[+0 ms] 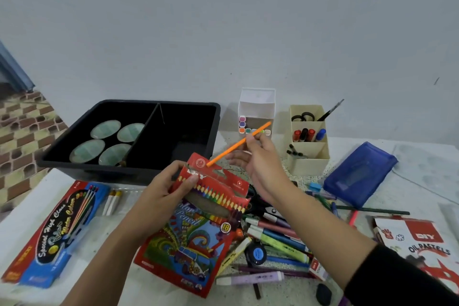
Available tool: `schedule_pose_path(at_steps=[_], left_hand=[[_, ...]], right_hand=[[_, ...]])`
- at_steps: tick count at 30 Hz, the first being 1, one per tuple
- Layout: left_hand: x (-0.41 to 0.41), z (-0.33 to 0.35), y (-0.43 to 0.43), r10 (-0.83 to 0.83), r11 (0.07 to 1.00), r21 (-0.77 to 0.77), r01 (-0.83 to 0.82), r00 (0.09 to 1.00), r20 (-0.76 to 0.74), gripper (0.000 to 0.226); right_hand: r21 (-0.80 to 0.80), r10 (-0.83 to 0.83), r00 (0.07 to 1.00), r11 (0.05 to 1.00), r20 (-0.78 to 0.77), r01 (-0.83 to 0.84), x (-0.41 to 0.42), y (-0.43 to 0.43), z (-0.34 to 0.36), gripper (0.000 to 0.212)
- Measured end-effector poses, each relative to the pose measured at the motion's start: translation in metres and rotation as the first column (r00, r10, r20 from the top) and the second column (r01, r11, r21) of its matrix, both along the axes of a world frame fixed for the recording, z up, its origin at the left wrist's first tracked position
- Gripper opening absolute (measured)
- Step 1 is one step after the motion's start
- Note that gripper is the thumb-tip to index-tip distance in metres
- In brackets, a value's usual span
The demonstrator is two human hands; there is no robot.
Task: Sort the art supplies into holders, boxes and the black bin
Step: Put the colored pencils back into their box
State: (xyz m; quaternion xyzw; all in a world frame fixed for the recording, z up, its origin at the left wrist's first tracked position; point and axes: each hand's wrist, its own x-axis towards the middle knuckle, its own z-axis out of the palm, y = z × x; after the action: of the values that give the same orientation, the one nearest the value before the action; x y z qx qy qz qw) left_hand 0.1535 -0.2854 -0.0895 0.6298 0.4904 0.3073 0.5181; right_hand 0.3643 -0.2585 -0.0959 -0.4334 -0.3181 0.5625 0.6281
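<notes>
My left hand point(161, 194) grips a red colour pencil box point(216, 189) and holds it tilted above the table. My right hand point(258, 161) pinches an orange pencil point(238, 143) whose lower tip sits at the box's open top. Behind them is the black bin point(74, 156), split by a divider, with several round palettes point(104, 141) in its left half. A white holder point(257, 112) and a beige compartment holder point(310, 154) with markers and scissors stand at the back right. A pile of loose pens and markers point(275, 238) lies below my right arm.
A water colour pack point(49, 233) lies at the front left, a second colour pencil box point(183, 251) under my left hand. A blue pencil case point(360, 174) sits at the right, an oil pastels box point(419, 243) at the front right. The wall runs behind the bin.
</notes>
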Motion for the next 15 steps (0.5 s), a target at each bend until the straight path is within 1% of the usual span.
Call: schedule_pose_path(at_steps=[2,3,6,8,10,11,12,13,15], left_hand=[[0.001,0.002,-0.003,0.005,1.0,0.007,-0.005,1.0,-0.004,0.019],[0.001,0.003,-0.004,0.01,1.0,0.012,-0.01,1.0,-0.013,0.019],[0.003,0.004,-0.005,0.02,1.0,0.005,-0.02,1.0,-0.019,0.02],[0.003,0.003,-0.006,0.003,1.0,-0.001,-0.003,1.0,0.0,0.022],[0.004,0.004,-0.005,-0.023,1.0,0.005,0.023,1.0,0.019,0.022],[0.005,0.004,-0.005,-0.026,1.0,0.008,0.026,0.999,0.025,0.022],[0.007,0.005,-0.005,-0.022,1.0,0.014,0.021,0.999,0.03,0.021],[0.007,0.005,-0.004,-0.012,1.0,0.024,0.011,0.999,0.034,0.02],[0.007,0.006,-0.002,0.014,0.999,0.041,-0.015,0.999,0.041,0.018]], right_hand=[[-0.007,0.085,0.996,0.996,0.019,-0.085,-0.009,-0.002,-0.003,0.014],[0.003,0.119,0.991,0.993,0.063,-0.119,-0.012,-0.003,-0.002,0.015],[0.057,0.176,0.945,0.979,0.274,-0.198,-0.012,-0.005,0.007,0.018],[0.06,0.241,0.886,0.956,0.396,-0.287,-0.011,-0.005,0.014,0.019],[0.001,0.311,0.798,0.932,0.516,-0.363,-0.01,-0.004,0.019,0.019],[-0.049,0.335,0.751,0.925,0.569,-0.376,-0.01,-0.002,0.019,0.02],[-0.098,0.362,0.717,0.919,0.596,-0.383,-0.009,-0.001,0.02,0.02],[-0.13,0.389,0.705,0.91,0.594,-0.393,-0.008,0.0,0.02,0.018],[-0.136,0.395,0.725,0.911,0.564,-0.391,-0.006,0.002,0.022,0.013]])
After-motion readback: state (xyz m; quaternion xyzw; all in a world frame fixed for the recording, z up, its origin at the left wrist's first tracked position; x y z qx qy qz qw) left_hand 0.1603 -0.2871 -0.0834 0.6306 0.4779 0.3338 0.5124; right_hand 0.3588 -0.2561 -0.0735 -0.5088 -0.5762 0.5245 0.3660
